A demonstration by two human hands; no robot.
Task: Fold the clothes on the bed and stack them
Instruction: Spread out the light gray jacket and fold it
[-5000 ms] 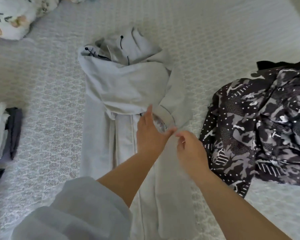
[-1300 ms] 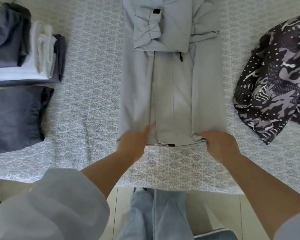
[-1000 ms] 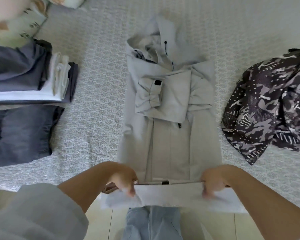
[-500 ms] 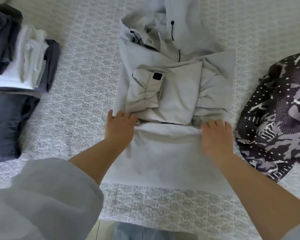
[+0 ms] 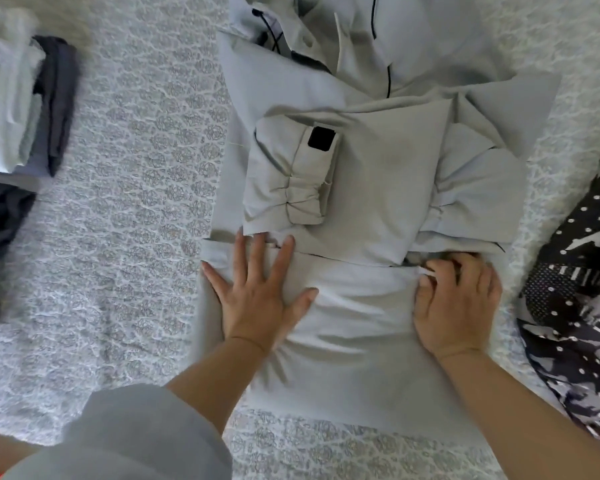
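Now left hand (image 5: 257, 299) flattened on jacket (image 5: 378, 188) hem; right hand (image 5: 456, 303) gripping.

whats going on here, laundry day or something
A person is folding a light grey hooded jacket on a patterned bedspread. Its sleeves are folded across the chest and the bottom part is turned up over itself. The left hand presses flat on that fold, while the right hand has fingers curled at the fold's edge. A stack of folded clothes sits at the left; a black-and-white patterned garment lies unfolded at the right.
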